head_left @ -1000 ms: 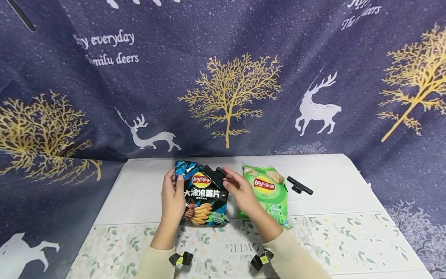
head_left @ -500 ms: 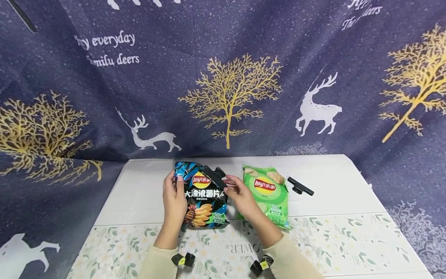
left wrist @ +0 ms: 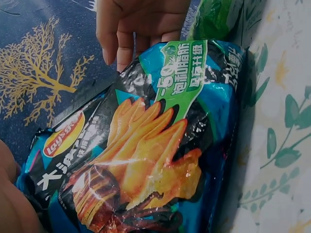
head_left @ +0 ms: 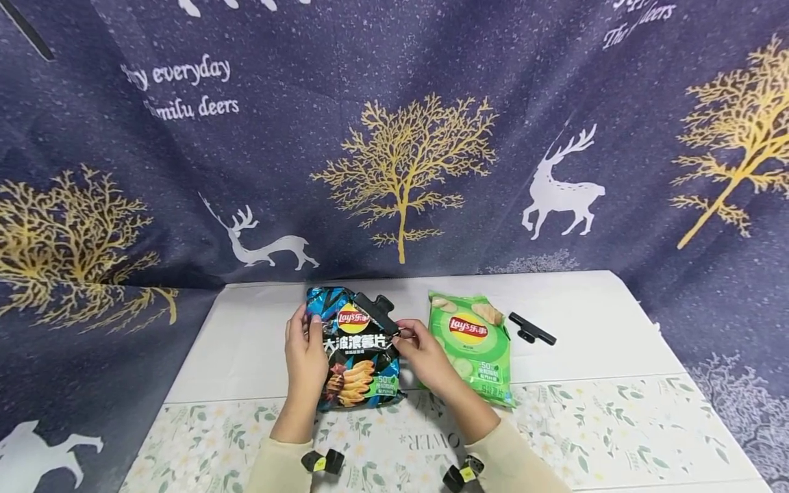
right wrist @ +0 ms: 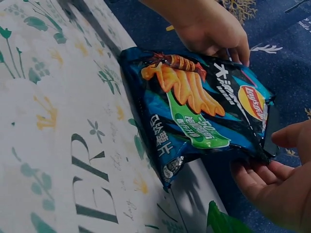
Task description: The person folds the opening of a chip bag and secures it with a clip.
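Left hand (head_left: 306, 352) grips the blue chip bag's (head_left: 357, 352) left edge while the right hand (head_left: 425, 352) pinches the black clip (head_left: 377, 311) at its top corner. Clip looks partly seated, not yet released. Right of the blue chip bag on the desk (head_left: 246, 342), the green bag (head_left: 473, 342) lies unclipped, spare clip (head_left: 531, 329) just beyond.

- A dark navy fabric backdrop (head_left: 431, 61), speckled white, hangs behind, printed with golden trees, white deer and white script lettering.
- It drapes down past both sides of a white table (head_left: 592, 315).
- A pale floral-printed tablecloth (head_left: 616, 431) covers the table's near part.
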`<state>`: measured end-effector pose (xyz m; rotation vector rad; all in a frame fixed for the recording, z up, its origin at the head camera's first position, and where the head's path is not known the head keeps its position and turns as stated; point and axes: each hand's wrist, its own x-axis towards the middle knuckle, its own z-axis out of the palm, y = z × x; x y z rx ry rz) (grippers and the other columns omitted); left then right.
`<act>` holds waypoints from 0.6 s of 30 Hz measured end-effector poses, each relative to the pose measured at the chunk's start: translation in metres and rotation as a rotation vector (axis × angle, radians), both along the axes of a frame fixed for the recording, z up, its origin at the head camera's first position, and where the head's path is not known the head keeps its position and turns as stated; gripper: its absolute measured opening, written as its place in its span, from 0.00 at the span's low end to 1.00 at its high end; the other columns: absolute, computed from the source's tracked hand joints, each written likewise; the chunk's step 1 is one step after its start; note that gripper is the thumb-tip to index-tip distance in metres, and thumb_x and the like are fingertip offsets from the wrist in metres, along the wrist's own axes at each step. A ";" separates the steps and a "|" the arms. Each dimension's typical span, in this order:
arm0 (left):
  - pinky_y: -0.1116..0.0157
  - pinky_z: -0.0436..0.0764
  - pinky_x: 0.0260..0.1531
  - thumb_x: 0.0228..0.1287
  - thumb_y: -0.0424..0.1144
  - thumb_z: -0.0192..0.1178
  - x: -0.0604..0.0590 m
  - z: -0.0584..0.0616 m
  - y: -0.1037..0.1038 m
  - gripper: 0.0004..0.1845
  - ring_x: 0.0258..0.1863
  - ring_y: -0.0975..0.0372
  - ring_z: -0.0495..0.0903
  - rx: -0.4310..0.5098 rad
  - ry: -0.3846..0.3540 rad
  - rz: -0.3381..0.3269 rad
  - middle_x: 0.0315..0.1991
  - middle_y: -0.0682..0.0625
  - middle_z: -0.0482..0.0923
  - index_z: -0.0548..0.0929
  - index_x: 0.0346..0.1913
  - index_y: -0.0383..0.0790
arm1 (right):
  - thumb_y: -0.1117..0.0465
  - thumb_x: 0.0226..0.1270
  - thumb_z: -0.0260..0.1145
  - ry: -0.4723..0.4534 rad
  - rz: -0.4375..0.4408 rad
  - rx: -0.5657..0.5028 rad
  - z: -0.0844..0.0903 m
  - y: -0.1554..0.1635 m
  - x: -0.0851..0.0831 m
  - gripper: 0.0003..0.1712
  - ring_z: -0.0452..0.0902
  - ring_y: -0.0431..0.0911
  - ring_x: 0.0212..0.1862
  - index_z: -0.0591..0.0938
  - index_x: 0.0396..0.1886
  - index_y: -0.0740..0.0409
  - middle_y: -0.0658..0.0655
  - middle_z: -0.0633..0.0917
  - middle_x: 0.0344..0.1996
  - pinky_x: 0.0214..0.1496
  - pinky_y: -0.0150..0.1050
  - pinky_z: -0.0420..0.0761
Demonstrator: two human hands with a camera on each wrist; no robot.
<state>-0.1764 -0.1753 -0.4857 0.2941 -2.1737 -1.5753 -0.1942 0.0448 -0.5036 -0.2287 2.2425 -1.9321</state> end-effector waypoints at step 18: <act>0.70 0.70 0.39 0.80 0.40 0.46 -0.004 -0.004 -0.006 0.29 0.38 0.61 0.70 -0.082 -0.065 0.054 0.60 0.38 0.67 0.59 0.78 0.34 | 0.63 0.74 0.60 -0.009 0.032 -0.050 -0.004 -0.002 0.001 0.29 0.80 0.59 0.60 0.69 0.72 0.62 0.69 0.76 0.65 0.62 0.47 0.82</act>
